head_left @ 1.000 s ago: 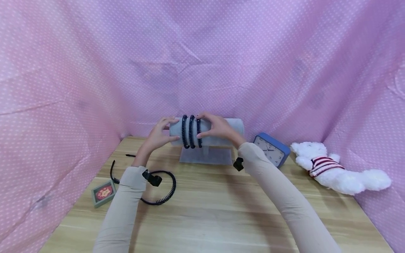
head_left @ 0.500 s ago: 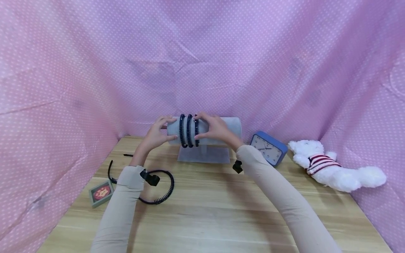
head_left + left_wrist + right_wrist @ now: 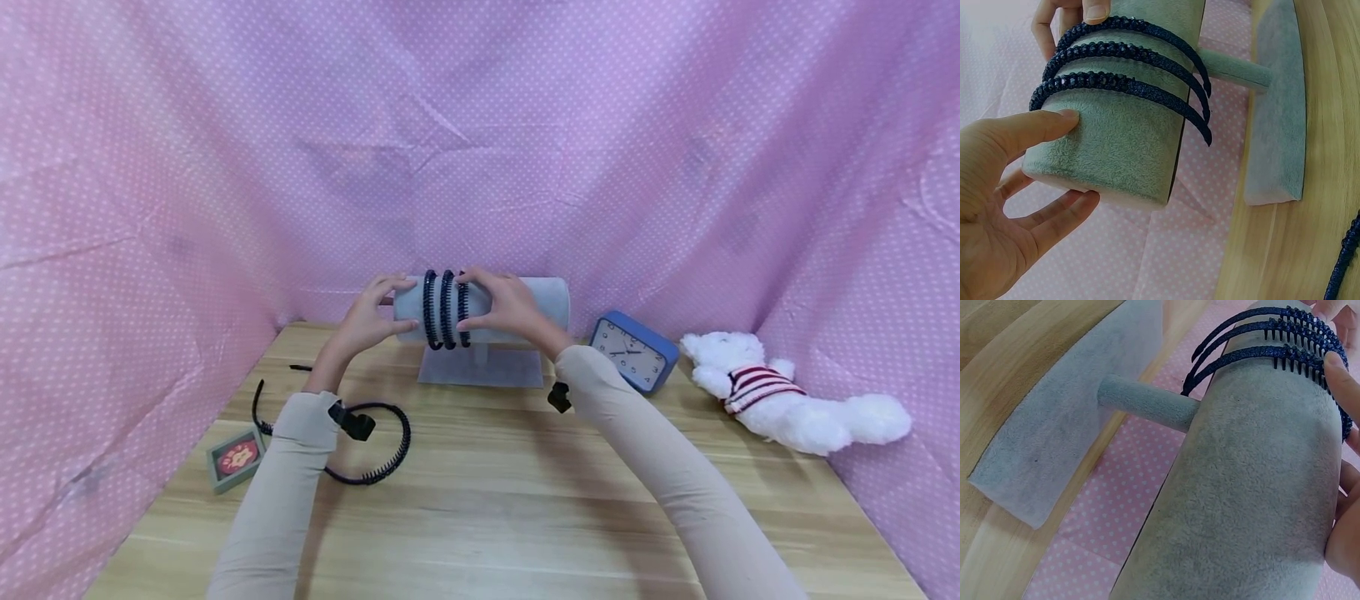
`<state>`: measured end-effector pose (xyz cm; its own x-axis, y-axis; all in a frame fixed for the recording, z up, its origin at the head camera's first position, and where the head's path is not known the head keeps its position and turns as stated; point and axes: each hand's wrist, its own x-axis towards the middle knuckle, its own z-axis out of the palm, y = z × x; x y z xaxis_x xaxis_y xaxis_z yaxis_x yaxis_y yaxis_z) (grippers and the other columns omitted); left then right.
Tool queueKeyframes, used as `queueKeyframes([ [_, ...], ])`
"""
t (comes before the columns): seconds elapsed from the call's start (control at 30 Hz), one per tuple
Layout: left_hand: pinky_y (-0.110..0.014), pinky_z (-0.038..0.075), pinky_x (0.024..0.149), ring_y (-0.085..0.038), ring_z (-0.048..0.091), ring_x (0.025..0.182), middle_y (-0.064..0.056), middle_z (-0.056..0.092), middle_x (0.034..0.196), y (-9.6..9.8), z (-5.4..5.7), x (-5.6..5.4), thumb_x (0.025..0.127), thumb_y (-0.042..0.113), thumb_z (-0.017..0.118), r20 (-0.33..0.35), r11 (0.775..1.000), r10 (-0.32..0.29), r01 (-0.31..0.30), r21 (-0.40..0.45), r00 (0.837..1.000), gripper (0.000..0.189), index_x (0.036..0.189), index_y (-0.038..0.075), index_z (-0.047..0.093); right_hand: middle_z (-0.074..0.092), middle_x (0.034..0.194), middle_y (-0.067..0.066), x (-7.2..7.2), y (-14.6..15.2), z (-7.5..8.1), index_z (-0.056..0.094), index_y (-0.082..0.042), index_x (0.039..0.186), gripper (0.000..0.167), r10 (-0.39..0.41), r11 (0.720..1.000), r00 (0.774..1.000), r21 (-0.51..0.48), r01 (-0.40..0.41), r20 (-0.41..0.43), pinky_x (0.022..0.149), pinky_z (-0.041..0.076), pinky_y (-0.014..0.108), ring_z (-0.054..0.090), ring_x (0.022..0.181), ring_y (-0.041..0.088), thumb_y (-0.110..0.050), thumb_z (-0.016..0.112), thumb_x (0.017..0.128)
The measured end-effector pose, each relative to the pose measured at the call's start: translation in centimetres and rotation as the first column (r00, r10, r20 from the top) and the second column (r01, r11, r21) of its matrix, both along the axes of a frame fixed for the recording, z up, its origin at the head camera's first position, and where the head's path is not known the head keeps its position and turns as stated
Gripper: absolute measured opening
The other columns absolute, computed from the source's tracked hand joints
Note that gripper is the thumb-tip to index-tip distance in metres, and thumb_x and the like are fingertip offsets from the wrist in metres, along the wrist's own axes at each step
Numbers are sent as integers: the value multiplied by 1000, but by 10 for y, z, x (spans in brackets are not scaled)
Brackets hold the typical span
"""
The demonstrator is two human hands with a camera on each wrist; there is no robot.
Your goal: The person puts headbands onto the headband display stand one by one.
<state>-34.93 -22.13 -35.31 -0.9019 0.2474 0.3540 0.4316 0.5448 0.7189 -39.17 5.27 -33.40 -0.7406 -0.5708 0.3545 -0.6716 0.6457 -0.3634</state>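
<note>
A grey plush headband stand [image 3: 551,302] has a horizontal roll on a post and a flat base. Three dark blue beaded headbands with comb teeth sit side by side on the roll: a left one [image 3: 430,312], a middle one [image 3: 447,312] and a right one [image 3: 464,312]. My left hand [image 3: 365,322] grips the roll's left end, its thumb [image 3: 1060,124] close to the nearest headband. With thumb and fingers, my right hand [image 3: 510,308] pinches the right headband; in the right wrist view its thumb [image 3: 1340,378] lies against the beads. The roll hides some fingers.
More dark headbands lie on the wooden table [image 3: 480,517]; a looped headband [image 3: 407,437] is partly behind the left sleeve. A paw-print frame [image 3: 236,458] is at left. On the right are a blue clock [image 3: 637,352] and a white plush toy [image 3: 795,408]. Pink dotted cloth [image 3: 480,150] hangs behind.
The head view has shifted slightly, so everything appears a little farther left. Both hands and the three headbands keep nearly the same places on the roll.
</note>
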Motion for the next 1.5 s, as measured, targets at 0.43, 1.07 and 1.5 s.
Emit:
queueKeyframes([
  [0.43, -62, 47, 109, -46, 49, 131, -19, 35, 160, -1, 2, 0, 87, 4, 79, 34, 1000, -9, 9, 16, 999, 67, 148, 5, 51, 54, 154, 0, -1, 0, -4, 55, -25, 143, 79, 14, 1000, 999, -1, -14, -49, 123, 33, 48, 50, 142, 23, -51, 87, 76],
  [1.07, -57, 50, 108, -46, 50, 131, -22, 35, 159, -3, 5, -1, 87, 6, 80, 23, 999, -33, 33, -15, 999, 69, 148, 4, 50, 42, 162, 6, 10, 3, -4, 46, -22, 153, 83, 51, 999, 997, 18, -50, -52, 127, 25, 51, 39, 150, 24, -47, 83, 83],
  [1.5, -57, 50, 110, -45, 47, 135, -22, 36, 157, -8, 9, -4, 83, -2, 81, 18, 994, -89, 90, -62, 996, 72, 148, 1, 50, 42, 162, 9, 37, 8, -18, 54, -18, 146, 72, 119, 992, 989, -33, -122, -89, 130, 14, 57, 33, 153, 25, -41, 83, 85],
])
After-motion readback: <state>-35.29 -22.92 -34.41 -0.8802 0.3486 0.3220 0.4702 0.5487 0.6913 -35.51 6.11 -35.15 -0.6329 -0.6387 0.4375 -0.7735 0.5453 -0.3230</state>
